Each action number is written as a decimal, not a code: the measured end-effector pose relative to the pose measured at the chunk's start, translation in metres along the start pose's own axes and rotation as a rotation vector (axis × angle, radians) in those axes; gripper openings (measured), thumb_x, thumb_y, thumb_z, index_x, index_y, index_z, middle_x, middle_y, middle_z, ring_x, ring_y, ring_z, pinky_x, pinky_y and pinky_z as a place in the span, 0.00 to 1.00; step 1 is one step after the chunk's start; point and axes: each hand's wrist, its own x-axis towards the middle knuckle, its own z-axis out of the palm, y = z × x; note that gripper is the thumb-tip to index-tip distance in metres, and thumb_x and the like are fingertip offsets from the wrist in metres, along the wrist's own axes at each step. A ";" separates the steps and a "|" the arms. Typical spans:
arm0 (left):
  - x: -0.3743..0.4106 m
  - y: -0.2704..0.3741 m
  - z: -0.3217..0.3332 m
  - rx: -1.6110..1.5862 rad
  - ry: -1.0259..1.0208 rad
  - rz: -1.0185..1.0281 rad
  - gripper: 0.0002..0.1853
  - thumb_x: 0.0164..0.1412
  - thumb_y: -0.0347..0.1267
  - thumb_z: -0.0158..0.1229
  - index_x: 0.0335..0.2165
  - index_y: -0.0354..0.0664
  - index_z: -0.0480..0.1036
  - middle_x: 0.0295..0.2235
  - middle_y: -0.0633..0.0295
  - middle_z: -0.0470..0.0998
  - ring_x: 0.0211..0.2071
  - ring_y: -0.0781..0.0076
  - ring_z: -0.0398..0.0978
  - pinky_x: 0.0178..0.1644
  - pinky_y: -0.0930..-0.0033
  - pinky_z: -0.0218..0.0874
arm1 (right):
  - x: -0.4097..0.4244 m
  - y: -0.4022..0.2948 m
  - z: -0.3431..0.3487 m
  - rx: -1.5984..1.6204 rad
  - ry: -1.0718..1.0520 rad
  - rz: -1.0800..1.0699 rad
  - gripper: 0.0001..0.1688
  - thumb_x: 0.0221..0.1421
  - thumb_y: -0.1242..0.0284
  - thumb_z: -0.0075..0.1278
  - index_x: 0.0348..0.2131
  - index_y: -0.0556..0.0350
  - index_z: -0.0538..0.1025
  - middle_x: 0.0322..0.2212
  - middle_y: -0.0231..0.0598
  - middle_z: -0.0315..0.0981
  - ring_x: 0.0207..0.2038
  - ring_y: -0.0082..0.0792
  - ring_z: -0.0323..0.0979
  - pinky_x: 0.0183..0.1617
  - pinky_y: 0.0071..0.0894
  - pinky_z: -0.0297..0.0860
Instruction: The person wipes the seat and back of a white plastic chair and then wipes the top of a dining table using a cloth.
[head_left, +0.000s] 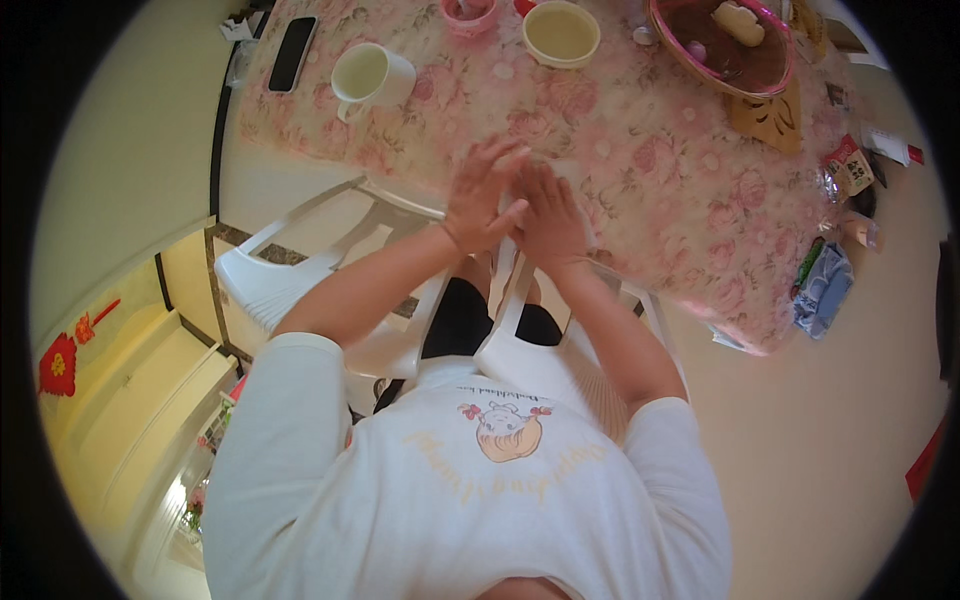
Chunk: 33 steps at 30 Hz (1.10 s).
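Observation:
Both hands are at the near edge of a table with a floral tablecloth (645, 202). My left hand (484, 199) has its fingers spread and its thumb pointing toward the other hand. My right hand (549, 214) lies palm down with its fingers pointing away, on or just above something thin and whitish that is mostly hidden. The fingertips of the two hands meet or overlap; whether they touch cannot be told. Beyond them stand a white mug (390, 77) and a pale bowl (574, 37) holding pale contents.
A smartphone (291, 56) lies at the far left. A pink bowl (470, 19) and a pink-rimmed basket (784, 67) with a few items stand at the back. Packets (850, 166) and a blue pack (825, 289) line the right edge. White plastic chairs (281, 281) stand close in front.

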 end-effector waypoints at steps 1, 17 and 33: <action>-0.010 -0.005 -0.014 0.099 -0.031 -0.009 0.38 0.50 0.36 0.57 0.60 0.42 0.56 0.60 0.51 0.58 0.63 0.44 0.50 0.68 0.45 0.36 | -0.009 0.013 -0.004 0.087 -0.006 -0.021 0.45 0.51 0.53 0.55 0.63 0.46 0.60 0.65 0.39 0.50 0.68 0.44 0.46 0.68 0.49 0.46; -0.083 -0.224 -0.215 1.045 -0.206 -0.368 0.43 0.61 0.55 0.49 0.65 0.41 0.50 0.65 0.46 0.51 0.67 0.49 0.47 0.68 0.48 0.36 | -0.135 0.184 -0.030 -0.271 0.286 0.829 0.37 0.62 0.58 0.43 0.63 0.59 0.57 0.65 0.57 0.47 0.67 0.58 0.43 0.69 0.52 0.42; -0.054 -0.207 -0.241 1.018 -0.239 -0.198 0.34 0.58 0.53 0.52 0.53 0.39 0.69 0.53 0.47 0.71 0.56 0.51 0.66 0.61 0.52 0.53 | 0.146 -0.092 0.032 -0.050 0.136 0.206 0.35 0.60 0.58 0.43 0.63 0.48 0.59 0.65 0.45 0.50 0.68 0.48 0.45 0.69 0.50 0.44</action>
